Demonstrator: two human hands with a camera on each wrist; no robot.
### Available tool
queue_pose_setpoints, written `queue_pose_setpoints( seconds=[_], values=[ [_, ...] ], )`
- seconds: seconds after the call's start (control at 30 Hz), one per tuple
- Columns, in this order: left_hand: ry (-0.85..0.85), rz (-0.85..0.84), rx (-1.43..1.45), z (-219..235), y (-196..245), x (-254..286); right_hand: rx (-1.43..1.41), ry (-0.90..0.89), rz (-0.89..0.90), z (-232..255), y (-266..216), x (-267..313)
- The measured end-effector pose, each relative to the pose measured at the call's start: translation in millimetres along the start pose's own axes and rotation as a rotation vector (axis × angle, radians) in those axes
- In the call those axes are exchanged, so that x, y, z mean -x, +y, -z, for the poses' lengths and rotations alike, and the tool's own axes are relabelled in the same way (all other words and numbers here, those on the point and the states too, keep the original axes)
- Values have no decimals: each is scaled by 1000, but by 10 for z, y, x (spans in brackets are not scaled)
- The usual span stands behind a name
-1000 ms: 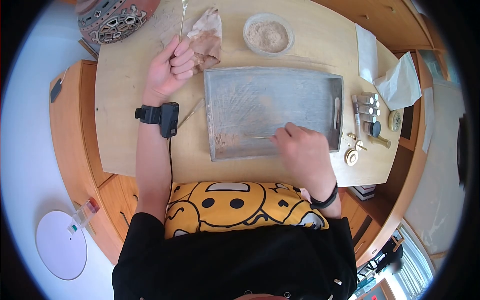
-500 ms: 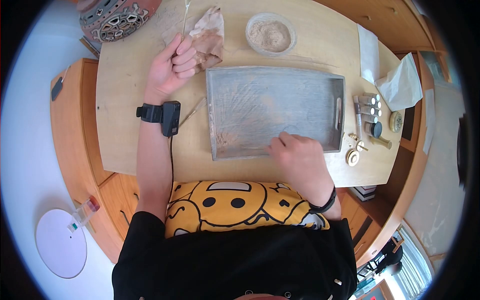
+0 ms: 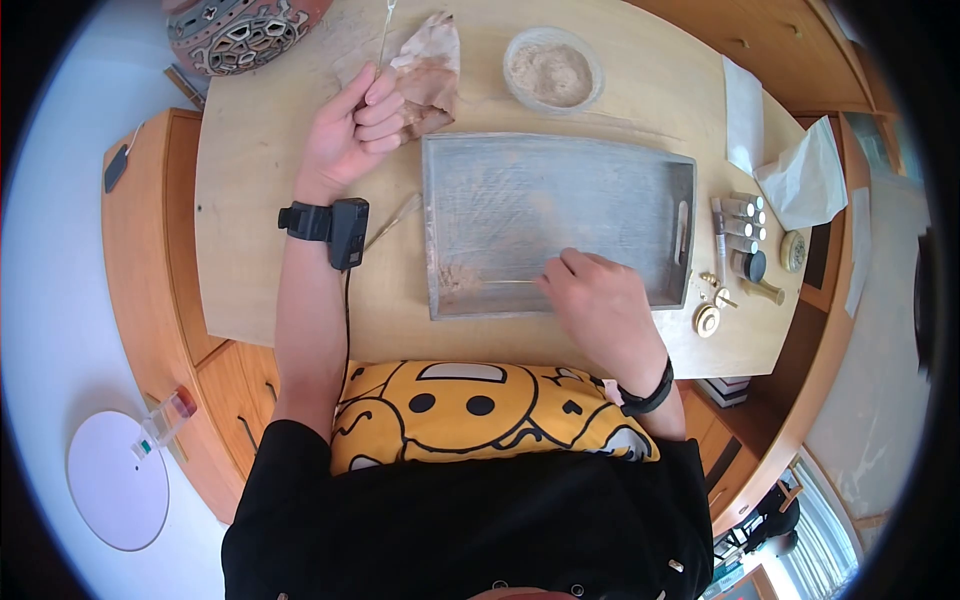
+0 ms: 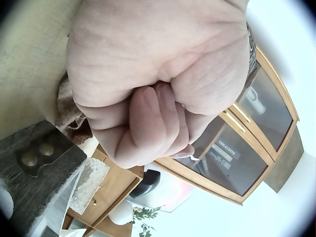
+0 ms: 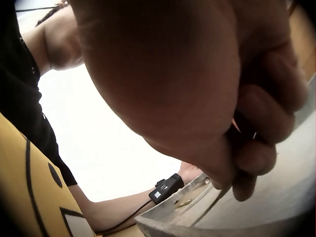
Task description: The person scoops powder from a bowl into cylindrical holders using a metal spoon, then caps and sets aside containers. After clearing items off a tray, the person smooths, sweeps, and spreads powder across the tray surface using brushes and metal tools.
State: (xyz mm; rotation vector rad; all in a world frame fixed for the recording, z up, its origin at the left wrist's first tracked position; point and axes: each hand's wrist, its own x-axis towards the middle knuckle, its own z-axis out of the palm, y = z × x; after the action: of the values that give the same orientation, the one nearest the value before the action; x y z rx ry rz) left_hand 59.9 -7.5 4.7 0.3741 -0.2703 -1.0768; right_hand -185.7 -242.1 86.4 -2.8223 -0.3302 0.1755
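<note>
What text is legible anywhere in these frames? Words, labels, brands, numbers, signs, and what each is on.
"CERAL…": on a book or box behind the cabinet glass, left wrist view; remaining letters too blurred.
Unreadable: smaller lettering on the item below it.
Unreadable: pale label on the black wrist device, too small.
None readable: small bottles, grey tray.

Bare left hand point(image 4: 148, 98), fingers curled in toward the palm.
Near it is a dark grey wooden tray point(image 4: 17, 143) with two round metal studs point(image 4: 47, 149); far off stand a light-brown wooden cabinet point(image 4: 256, 144) and a green leafy plant point(image 4: 144, 217).
</note>
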Motion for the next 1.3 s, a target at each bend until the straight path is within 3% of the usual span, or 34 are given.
queue_pose_setpoints(
  seconds=[0.47,0.87,1.3],
  values=[
    [16,-7,-33,-34,-3,-6,-202,10,70,-144,-42,-142],
    [21,-6,-14,-11,-6,-6,-235,21,0,50,107,-91],
    [43,0,0,-17,-1,4,-218,203,-153,444,346,-249]
  ],
)
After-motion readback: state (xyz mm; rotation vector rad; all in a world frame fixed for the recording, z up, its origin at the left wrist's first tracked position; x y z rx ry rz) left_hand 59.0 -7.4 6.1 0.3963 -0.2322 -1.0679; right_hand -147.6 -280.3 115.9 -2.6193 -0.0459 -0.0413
